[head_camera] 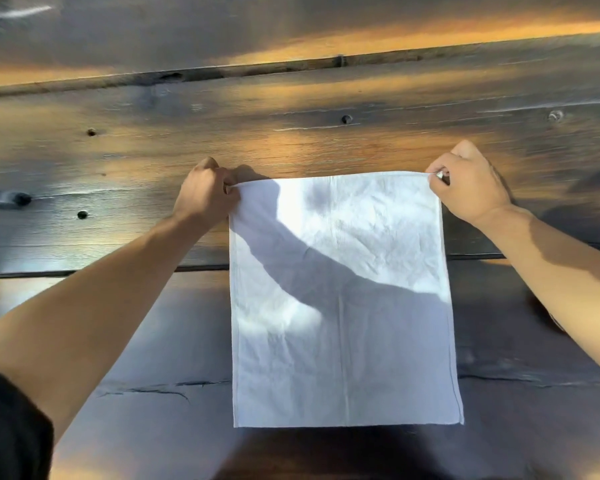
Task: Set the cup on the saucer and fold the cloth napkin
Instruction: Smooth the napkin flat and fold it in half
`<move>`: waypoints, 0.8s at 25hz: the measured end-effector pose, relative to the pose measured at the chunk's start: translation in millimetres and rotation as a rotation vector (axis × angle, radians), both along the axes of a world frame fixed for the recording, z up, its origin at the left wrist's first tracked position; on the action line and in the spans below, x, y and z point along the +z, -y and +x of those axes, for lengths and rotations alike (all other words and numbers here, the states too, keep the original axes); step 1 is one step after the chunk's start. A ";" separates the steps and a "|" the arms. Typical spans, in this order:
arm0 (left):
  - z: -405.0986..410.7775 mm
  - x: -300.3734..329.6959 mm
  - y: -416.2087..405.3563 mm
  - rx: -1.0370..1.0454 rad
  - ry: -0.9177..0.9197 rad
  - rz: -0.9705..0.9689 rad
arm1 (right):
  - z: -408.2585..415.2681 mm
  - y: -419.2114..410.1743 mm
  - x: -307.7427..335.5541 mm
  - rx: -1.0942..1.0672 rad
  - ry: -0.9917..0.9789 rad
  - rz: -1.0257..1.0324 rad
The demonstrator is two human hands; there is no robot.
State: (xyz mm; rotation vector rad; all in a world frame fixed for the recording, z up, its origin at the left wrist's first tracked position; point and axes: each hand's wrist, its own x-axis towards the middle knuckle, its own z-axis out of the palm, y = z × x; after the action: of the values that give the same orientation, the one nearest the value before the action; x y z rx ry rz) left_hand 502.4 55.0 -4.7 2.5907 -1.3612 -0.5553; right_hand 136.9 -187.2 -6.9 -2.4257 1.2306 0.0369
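Observation:
A white cloth napkin (343, 306) is spread out as a tall rectangle in the middle of the view, over the dark wooden table (118, 150). My left hand (205, 194) pinches its far left corner. My right hand (468, 183) pinches its far right corner. The far edge is pulled taut between both hands. A faint crease runs down the cloth's middle, and the shadow of an arm falls across it. No cup or saucer is in view.
The table is made of wide dark planks with knots, nail holes and gaps between boards (340, 60). A crack (160, 389) runs through the near plank left of the napkin. Sunlight patches lie on the far boards.

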 end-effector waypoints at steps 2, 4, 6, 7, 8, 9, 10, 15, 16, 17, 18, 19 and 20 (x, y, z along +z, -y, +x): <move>1.5 4.4 -0.4 0.062 -0.021 0.012 | -0.8 -0.5 9.2 -0.048 -0.005 0.028; 1.7 11.1 -4.4 0.144 -0.068 0.006 | -1.5 -3.6 18.1 -0.084 -0.024 0.034; 4.0 17.0 -6.6 0.238 -0.128 -0.011 | 0.3 -4.2 24.5 -0.176 0.013 0.078; 4.5 21.8 -6.8 0.284 -0.170 -0.033 | 0.7 -5.0 30.3 -0.240 0.055 0.115; 4.3 27.4 -6.6 0.343 -0.236 -0.066 | 1.3 -4.8 35.8 -0.300 0.100 0.143; 4.1 34.2 -5.4 0.407 -0.325 -0.112 | 2.4 -3.2 41.9 -0.346 0.143 0.149; 3.3 41.9 -4.5 0.474 -0.418 -0.162 | 3.3 -1.6 48.4 -0.385 0.184 0.151; 0.0 83.7 -8.1 0.708 -0.685 -0.364 | 9.5 -4.7 85.1 -0.460 0.400 0.138; -2.3 91.6 -11.1 0.743 -0.722 -0.395 | 7.5 -6.1 91.9 -0.481 0.455 0.172; -5.3 99.1 -15.4 0.776 -0.770 -0.427 | 4.9 -9.7 99.2 -0.512 0.527 0.245; -9.4 104.6 -21.2 0.799 -0.812 -0.455 | 1.5 -15.6 104.6 -0.545 0.595 0.325; -14.5 108.8 -28.0 0.808 -0.844 -0.471 | -3.0 -23.5 109.6 -0.569 0.652 0.396; -19.8 111.0 -36.9 0.808 -0.865 -0.473 | -8.5 -33.4 113.3 -0.591 0.706 0.457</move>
State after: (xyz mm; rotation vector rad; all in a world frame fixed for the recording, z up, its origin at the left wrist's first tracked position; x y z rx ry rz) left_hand 482.6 91.9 106.3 1.8669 -0.1131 -0.8863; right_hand 128.3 -153.8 106.4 -1.4189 1.3346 -0.5871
